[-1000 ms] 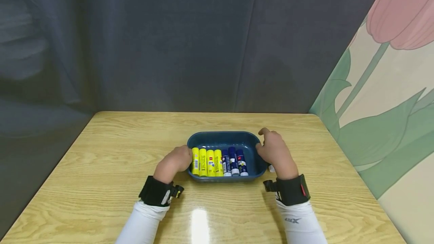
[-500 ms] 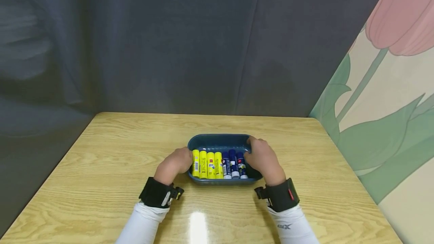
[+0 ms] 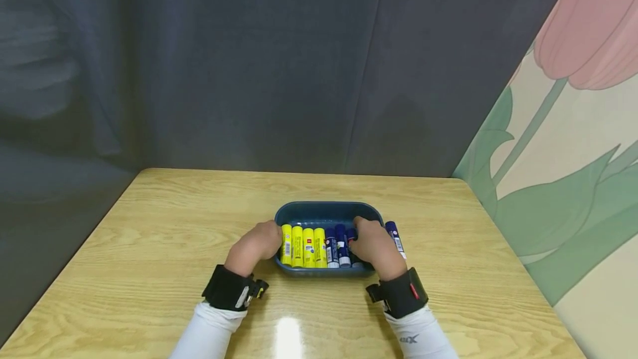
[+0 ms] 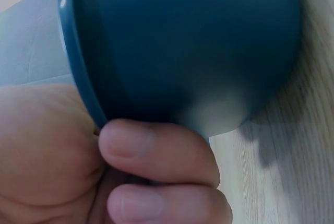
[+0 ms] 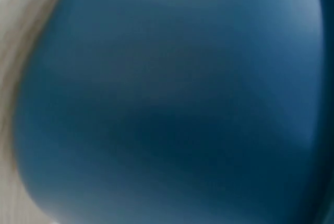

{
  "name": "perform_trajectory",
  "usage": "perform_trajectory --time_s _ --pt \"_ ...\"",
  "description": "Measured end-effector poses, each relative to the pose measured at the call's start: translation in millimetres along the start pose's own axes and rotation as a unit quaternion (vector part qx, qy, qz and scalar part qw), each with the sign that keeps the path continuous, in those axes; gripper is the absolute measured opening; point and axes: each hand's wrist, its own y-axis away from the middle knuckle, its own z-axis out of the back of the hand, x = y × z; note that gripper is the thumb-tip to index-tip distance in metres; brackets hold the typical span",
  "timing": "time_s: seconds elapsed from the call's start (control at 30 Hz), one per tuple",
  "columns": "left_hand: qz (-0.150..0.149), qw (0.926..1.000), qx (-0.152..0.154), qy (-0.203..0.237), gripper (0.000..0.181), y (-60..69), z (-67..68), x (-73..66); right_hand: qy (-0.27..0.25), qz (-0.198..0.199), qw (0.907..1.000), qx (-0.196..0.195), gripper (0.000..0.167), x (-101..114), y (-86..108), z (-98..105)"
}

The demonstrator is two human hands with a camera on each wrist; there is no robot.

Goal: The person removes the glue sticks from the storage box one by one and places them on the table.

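The left hand (image 3: 255, 247) grips the left end of a dark blue box (image 3: 329, 272); in the left wrist view its curled fingers (image 4: 162, 151) lie against the outer wall (image 4: 182, 41). Inside stand or lie side by side several yellow glue sticks (image 3: 309, 248) and, to their right, dark blue ones (image 3: 343, 245) with white ends. The right hand (image 3: 377, 248) reaches over the box's right end, its fingertips at the rightmost blue stick (image 3: 351, 234), partly covering it; whether they pinch it is hidden. Only the box's outer wall (image 5: 167, 93) shows in the right wrist view.
Another dark blue glue stick (image 3: 395, 239) lies on the wooden table (image 3: 174, 248), just right of the box and beside the right hand. A dark curtain (image 3: 249, 71) hangs behind the table, and a wall with a painted flower (image 3: 563, 181) stands at the right.
The right hand has moved left from beside the box's right rim to over its inside, uncovering the blue stick on the table. The left hand keeps its grip.
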Motion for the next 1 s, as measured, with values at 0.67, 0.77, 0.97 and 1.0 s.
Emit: perform_trajectory --time_s 0.67,0.77,0.97,1.0 --pt "0.001 1.0 -0.001 0.008 0.027 -0.3 0.9 -1.2 -0.004 -0.004 0.9998 0.019 0.048 -0.4 -4.4 -2.2" --pt "-0.001 1.0 -0.001 0.004 0.027 -0.1 1.3 -1.0 -0.003 -0.001 0.9999 0.013 0.047 0.2 -4.3 -3.0" --pt "0.0 1.0 -0.001 0.004 0.025 0.6 1.9 -0.5 0.002 -0.005 0.9999 0.016 0.048 1.6 -2.5 -3.0" --pt "0.0 1.0 0.0 0.007 0.025 0.5 1.7 -0.3 0.004 -0.007 0.9998 0.018 0.05 1.7 -2.2 -2.8"
